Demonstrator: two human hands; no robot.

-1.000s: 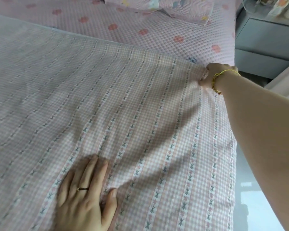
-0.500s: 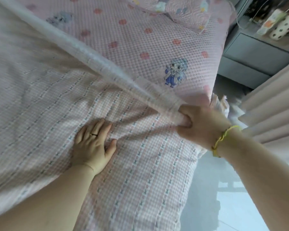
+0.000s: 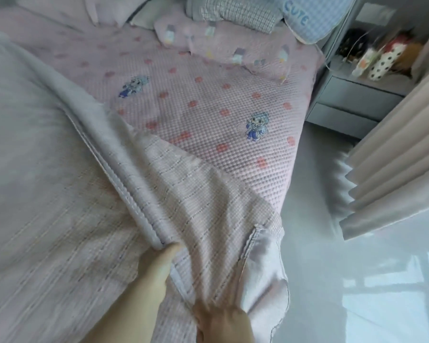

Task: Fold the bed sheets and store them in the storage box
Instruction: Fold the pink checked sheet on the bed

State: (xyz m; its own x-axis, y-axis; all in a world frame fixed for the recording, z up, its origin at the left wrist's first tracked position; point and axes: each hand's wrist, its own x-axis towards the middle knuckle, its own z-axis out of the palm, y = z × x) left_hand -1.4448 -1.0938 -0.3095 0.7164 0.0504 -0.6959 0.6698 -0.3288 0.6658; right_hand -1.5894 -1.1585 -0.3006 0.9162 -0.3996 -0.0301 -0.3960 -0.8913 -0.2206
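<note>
The pink checked bed sheet lies over the near part of the bed, and its far edge is folded back towards me into a long ridge. My left hand reaches forward with straight fingers, its tips against the near end of that ridge. At the bottom edge of the view my right hand grips bunched sheet, which fans out from it in pleats. A turned-over corner with a plain lilac underside hangs off the bed's right side. No storage box is in view.
The pink quilted bed cover with red dots and cartoon figures is bare beyond the sheet. Pillows are piled at the head. A grey bedside cabinet, curtains and a glossy floor lie to the right.
My right hand has pulled the sheet's far edge back towards me and down to the bottom of the view. More of the quilted cover is uncovered. My left hand has shifted right, to the fold.
</note>
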